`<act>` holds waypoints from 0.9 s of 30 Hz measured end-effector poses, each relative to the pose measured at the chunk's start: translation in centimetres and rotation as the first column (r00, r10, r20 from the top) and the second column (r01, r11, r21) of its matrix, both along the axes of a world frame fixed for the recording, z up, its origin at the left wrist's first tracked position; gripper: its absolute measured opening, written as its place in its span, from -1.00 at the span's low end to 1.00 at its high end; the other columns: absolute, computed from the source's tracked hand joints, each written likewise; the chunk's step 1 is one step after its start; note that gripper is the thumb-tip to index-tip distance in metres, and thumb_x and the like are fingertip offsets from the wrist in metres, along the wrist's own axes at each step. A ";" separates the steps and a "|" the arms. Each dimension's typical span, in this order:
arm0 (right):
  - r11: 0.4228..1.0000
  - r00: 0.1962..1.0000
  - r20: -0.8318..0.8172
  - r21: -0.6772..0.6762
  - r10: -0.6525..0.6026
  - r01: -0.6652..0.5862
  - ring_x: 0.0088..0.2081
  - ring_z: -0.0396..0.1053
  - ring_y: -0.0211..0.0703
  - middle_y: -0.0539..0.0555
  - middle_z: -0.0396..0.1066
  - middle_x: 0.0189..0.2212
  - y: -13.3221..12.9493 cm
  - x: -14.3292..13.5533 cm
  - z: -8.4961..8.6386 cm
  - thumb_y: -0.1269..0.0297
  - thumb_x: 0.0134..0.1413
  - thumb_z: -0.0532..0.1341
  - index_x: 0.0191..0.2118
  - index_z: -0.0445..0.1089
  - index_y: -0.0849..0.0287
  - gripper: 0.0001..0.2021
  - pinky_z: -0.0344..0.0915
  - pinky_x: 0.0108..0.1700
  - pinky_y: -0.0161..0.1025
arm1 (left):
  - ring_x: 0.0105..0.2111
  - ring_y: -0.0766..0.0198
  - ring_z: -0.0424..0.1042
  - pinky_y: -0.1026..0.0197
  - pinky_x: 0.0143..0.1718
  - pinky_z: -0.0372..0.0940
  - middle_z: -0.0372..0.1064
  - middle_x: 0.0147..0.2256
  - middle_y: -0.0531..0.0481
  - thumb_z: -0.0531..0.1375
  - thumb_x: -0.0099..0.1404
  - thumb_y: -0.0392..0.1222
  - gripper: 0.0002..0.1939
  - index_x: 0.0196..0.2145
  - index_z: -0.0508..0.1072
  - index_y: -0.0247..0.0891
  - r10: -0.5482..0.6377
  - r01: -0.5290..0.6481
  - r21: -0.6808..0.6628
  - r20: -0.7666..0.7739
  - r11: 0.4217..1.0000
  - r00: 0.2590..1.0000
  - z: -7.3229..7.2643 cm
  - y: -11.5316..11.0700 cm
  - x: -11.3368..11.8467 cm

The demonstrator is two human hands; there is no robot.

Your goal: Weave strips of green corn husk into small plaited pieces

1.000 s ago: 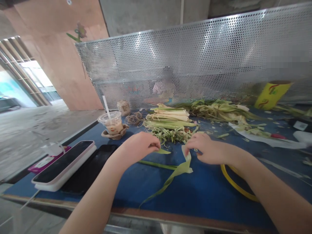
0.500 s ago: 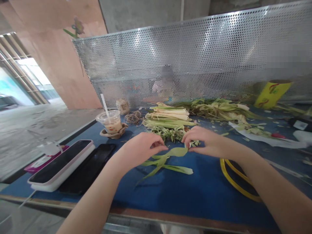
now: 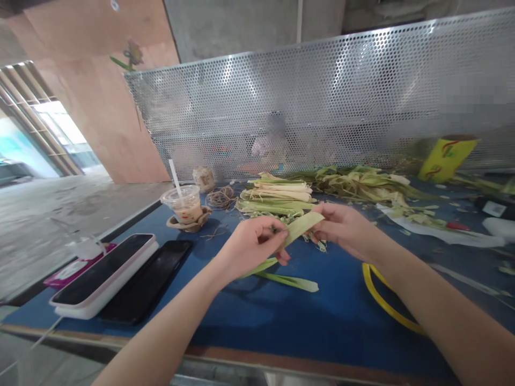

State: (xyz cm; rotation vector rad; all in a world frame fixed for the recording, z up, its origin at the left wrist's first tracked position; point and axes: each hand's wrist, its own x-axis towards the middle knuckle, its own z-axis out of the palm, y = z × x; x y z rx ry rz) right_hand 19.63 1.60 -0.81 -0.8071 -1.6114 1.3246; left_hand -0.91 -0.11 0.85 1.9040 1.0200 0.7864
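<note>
A pale green leaf strip (image 3: 302, 226) stretches between my two hands above the blue table. My left hand (image 3: 257, 241) pinches its lower end between thumb and fingers; a small dark green bit shows by those fingertips. At the strip's upper end, my right hand (image 3: 341, 228) has its fingers closed on the edge, partly hidden behind it. Below my left hand, more green leaf strips (image 3: 292, 281) lie on the table. Just beyond the hands are a pile of small green trimmings (image 3: 319, 245) and a stack of pale stalks and leaves (image 3: 277, 192).
On the left are a drink cup (image 3: 185, 206) in a cardboard holder, a phone-like device (image 3: 104, 268) and a black phone (image 3: 148, 281). A yellow ring (image 3: 386, 305) lies by my right forearm. Loose leaves (image 3: 358, 182) and a yellow roll (image 3: 448, 158) sit before a perforated metal screen (image 3: 322, 107).
The leaf strip has been lifted off the table and now slants up between both hands. My left hand has moved right and taken hold of its lower end.
</note>
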 end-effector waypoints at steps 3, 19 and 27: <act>0.994 0.987 -0.148 -0.083 0.062 -0.075 -0.34 0.37 -0.24 0.03 0.38 -0.37 -0.5 -0.8 -0.1 0.21 -0.02 0.23 -0.33 0.35 0.17 -0.84 0.29 -0.41 -0.31 | -0.63 0.37 0.37 0.36 -0.59 0.22 0.49 -0.54 -0.02 0.02 0.26 -0.15 -0.86 -0.34 0.29 -0.27 0.005 -0.005 -0.009 0.002 1.000 1.000 -0.2 -0.4 0.3; 0.990 0.983 0.161 0.120 -0.088 0.069 -0.54 0.32 -0.34 -0.05 0.32 -0.55 -2.0 -2.9 0.2 0.32 0.04 0.12 -0.41 0.27 0.17 -0.93 0.29 -0.42 -0.33 | -0.60 0.46 0.17 0.38 -0.55 0.11 0.20 -0.61 0.14 0.03 0.19 -0.25 -0.86 -0.52 0.21 -0.26 0.081 -0.038 0.333 -0.116 0.942 0.990 -0.6 -0.5 0.6; 0.905 0.888 0.280 0.331 -0.364 0.267 -0.53 0.28 -0.29 -0.05 0.30 -0.57 -1.8 -3.3 -1.2 0.34 0.00 0.12 -0.49 0.21 0.15 -0.90 0.22 -0.45 -0.31 | -0.58 0.41 0.17 0.34 -0.51 0.06 0.25 -0.60 0.10 0.06 0.13 -0.29 -0.88 -0.53 0.33 -0.27 0.296 -0.013 0.586 -0.389 0.810 0.873 -0.6 0.1 1.0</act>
